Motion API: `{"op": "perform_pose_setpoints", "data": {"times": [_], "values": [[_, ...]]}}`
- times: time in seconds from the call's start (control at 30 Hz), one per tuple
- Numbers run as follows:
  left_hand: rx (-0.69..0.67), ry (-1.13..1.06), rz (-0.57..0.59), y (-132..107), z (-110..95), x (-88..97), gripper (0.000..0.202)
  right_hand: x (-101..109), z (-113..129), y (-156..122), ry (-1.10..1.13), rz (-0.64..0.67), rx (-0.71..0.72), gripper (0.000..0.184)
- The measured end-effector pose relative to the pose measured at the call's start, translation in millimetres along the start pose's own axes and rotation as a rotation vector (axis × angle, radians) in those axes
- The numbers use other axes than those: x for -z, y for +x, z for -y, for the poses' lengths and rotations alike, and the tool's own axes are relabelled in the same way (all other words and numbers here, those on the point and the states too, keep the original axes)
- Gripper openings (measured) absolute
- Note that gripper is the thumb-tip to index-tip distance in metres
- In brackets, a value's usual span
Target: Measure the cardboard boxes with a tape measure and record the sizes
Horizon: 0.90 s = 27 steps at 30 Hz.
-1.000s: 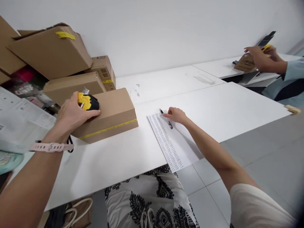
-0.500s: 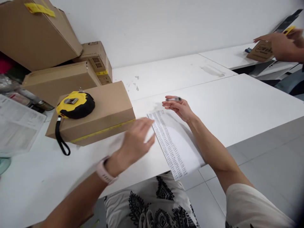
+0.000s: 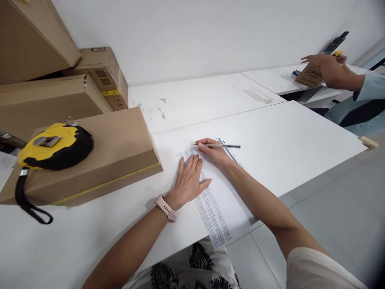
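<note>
My left hand (image 3: pixel 189 178) lies flat with fingers stretched on a printed sheet of paper (image 3: pixel 215 208) on the white table (image 3: pixel 285 140). A pale pink watch sits on that wrist. My right hand (image 3: pixel 213 151) is closed on a pen (image 3: pixel 224 145), its tip at the top of the sheet. To the left, a yellow and black tape measure (image 3: pixel 52 146) rests on top of a cardboard box (image 3: pixel 117 150), its black strap hanging over the box's edge. Neither hand touches the box.
More cardboard boxes (image 3: pixel 60 96) are stacked at the back left against the white wall. At the far right another person's hands (image 3: pixel 327 68) handle a brown card item on a neighbouring table. A tiled floor shows at the right.
My left hand let go of the tape measure, swung right and came down flat on the sheet. My right hand picked up the pen and set its tip to the paper.
</note>
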<state>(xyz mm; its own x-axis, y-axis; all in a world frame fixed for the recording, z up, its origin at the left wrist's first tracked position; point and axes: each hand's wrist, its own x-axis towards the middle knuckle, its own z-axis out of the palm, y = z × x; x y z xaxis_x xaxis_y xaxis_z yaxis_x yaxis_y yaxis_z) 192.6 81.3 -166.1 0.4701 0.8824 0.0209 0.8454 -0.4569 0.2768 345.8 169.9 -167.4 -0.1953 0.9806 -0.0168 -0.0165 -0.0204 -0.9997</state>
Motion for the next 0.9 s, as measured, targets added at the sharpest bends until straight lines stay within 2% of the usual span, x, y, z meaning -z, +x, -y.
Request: {"op": "perform_pose_setpoints", "data": {"times": [0.1, 0.2, 0.3, 0.4, 0.63, 0.9], "values": [[-0.008, -0.002, 0.002, 0.7, 0.4, -0.1, 0.074, -3.3, -6.1, -0.1, -0.089, -0.076, 0.061, 0.036], [-0.01, 0.001, -0.012, 1.6, 1.0, -0.5, 0.074, -2.1, -9.0, 0.5, -0.159, -0.027, 0.116, 0.034], [-0.009, 0.002, -0.012, 1.6, 1.2, -0.8, 0.074, 0.4, -8.1, 2.0, -0.119, 0.024, 0.095, 0.038], [-0.013, -0.001, -0.007, 1.3, 0.7, 0.1, 0.074, 1.7, -7.3, 3.0, -0.103, -0.01, 0.081, 0.039], [-0.002, 0.017, 0.017, 1.5, -1.0, 2.8, 0.075, 3.9, -5.6, 0.5, -0.445, -0.084, 0.2, 0.021], [0.005, 0.043, 0.012, 2.3, -0.6, -0.1, 0.075, 5.1, -9.8, 3.7, -0.429, -0.063, 0.212, 0.022]]}}
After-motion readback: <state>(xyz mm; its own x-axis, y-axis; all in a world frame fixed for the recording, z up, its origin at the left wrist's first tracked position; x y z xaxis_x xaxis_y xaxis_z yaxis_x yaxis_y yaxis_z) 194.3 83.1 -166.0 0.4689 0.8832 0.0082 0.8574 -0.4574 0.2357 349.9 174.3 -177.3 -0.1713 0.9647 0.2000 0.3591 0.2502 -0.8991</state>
